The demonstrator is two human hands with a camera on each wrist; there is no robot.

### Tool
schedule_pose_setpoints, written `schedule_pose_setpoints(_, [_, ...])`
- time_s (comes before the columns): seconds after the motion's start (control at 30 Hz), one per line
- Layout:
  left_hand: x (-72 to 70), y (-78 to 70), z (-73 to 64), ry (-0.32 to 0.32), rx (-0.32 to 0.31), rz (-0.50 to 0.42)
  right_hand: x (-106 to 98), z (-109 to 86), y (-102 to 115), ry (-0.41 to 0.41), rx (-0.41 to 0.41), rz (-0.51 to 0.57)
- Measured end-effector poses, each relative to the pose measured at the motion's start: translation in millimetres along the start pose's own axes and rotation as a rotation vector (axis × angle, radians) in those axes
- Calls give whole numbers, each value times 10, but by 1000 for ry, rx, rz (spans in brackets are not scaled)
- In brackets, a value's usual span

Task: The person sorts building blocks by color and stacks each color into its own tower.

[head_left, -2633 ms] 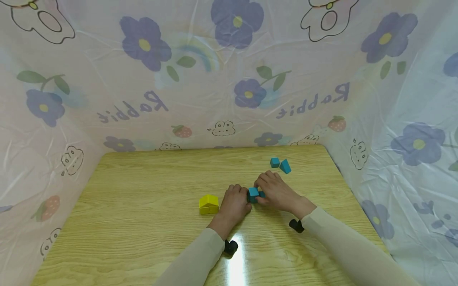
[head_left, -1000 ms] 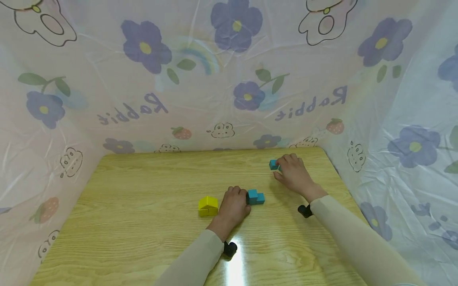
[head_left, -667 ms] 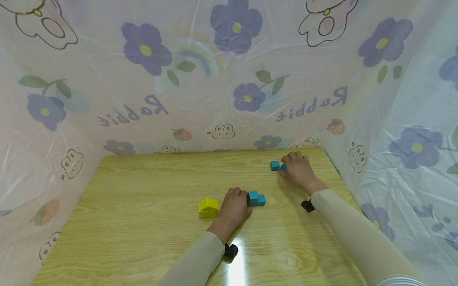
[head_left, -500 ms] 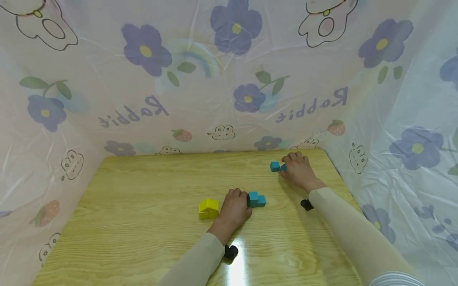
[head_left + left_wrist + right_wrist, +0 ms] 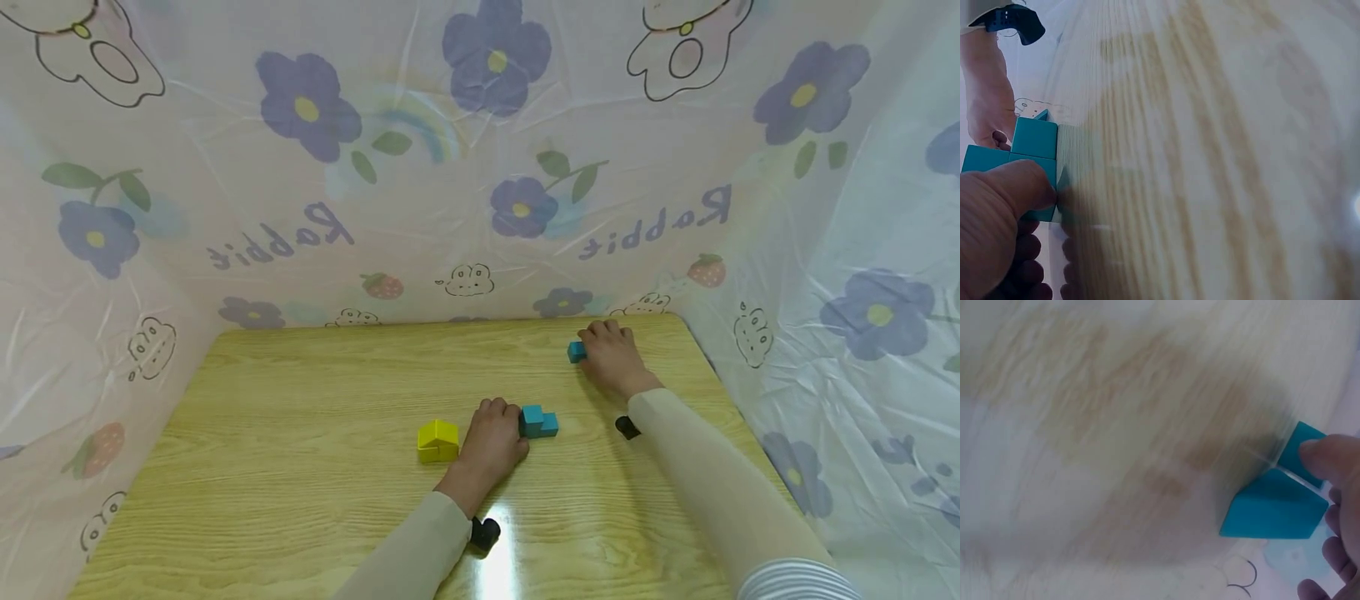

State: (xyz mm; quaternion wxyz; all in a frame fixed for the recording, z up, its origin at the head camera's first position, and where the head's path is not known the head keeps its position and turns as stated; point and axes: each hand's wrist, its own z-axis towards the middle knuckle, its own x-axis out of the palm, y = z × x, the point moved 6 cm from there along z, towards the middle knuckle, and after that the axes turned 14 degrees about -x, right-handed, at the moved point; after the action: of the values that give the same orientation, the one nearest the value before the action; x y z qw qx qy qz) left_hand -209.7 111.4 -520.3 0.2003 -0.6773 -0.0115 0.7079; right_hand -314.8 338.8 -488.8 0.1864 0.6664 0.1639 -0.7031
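Blue blocks stand joined at mid-table, with a raised cube (image 5: 532, 417) and a lower cube (image 5: 550, 424) on its right. My left hand (image 5: 491, 442) holds this group from the left; in the left wrist view its thumb (image 5: 1022, 184) lies across a blue block. Farther back, my right hand (image 5: 613, 358) is at a loose blue cube (image 5: 576, 352). The right wrist view has the thumb (image 5: 1329, 456) on that cube (image 5: 1297, 450), other fingers curled behind. A blue wedge-shaped block (image 5: 1275, 509) sits beside the cube; the hand hides it in the head view.
Left of my left hand stands a small yellow block house (image 5: 438, 442) with a peaked top. The wood-grain table (image 5: 300, 467) is bordered by a printed cloth (image 5: 420, 208) at the back and sides. Dark wrist cameras (image 5: 485, 534) hang under both wrists.
My right hand has left the joined blue blocks, reached back to the wedge, then shifted left to the loose cube. My left hand has stayed at the joined blocks.
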Motion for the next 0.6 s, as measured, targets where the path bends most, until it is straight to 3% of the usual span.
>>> schedule_pose_setpoints(0.6, [15, 9, 6, -6, 8, 11, 17, 7, 47, 43, 15, -26])
